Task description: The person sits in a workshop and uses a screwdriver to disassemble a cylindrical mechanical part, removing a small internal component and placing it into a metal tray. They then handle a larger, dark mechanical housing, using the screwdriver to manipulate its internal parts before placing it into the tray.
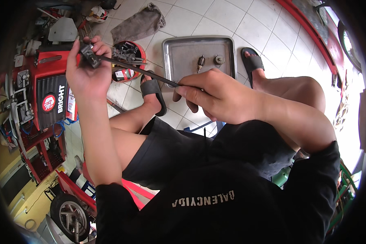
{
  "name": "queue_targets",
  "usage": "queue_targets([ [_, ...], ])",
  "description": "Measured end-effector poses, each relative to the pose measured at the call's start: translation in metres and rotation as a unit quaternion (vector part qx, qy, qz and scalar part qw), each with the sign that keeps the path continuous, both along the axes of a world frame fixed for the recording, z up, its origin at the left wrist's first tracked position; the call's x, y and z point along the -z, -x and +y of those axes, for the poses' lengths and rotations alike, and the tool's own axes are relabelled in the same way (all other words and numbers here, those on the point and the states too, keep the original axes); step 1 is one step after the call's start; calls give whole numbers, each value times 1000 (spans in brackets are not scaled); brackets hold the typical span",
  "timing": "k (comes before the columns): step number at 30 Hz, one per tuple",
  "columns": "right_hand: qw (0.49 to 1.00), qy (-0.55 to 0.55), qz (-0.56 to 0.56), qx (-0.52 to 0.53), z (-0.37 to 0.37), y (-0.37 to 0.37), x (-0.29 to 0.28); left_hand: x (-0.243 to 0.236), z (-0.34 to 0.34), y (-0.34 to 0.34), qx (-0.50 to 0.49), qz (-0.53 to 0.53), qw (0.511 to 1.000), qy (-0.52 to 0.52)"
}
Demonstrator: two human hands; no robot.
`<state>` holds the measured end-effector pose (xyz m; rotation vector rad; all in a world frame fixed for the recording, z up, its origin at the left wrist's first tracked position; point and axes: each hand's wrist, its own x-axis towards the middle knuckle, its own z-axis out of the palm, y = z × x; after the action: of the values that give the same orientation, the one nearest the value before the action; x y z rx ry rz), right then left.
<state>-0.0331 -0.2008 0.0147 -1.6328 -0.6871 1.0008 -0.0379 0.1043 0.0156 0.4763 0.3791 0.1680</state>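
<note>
Far L: red machine (52, 91). L hand (89, 77) raised, grasping dark metal block (89, 55). Red container (142, 53) w/ assorted metal items on flr. Slim dark rod (140, 70), one end at block, slopes R. Metal tray (179, 57) on flr., w/ 2 small metal parts (219, 60). R hand (221, 97) clenched round rod's other end.

**Slim Rod (128, 66) Meets Blocky Part (90, 55)**

The blocky part, dark gray and metallic, sits tilted in the left hand (89, 75), far left. The slim rod, dark and straight, slants from it toward the near right, into the right hand (227, 96); whether its tip enters the part is unclear.
</note>
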Motion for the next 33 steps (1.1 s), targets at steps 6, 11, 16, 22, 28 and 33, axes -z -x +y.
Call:
queue_targets([
  [6,997,1,-68,-19,-3,6,12,11,3,16,-3,31,999,-19],
  [11,998,-7,-65,-20,-2,3,14,8,4,16,6,31,1000,2],
  [16,997,-4,-73,-4,-1,-3,6,2,0,2,34,9,999,2],
  [22,999,13,-34,21,-5,-3,-6,-6,-19,-13,-2,17,999,-46],
  [28,998,17,-55,22,-10,-3,-9,-9,-28,-19,-6,23,998,-59],
  [33,997,16,-66,19,-14,-2,-9,-9,-31,-19,-9,8,999,-50],
])
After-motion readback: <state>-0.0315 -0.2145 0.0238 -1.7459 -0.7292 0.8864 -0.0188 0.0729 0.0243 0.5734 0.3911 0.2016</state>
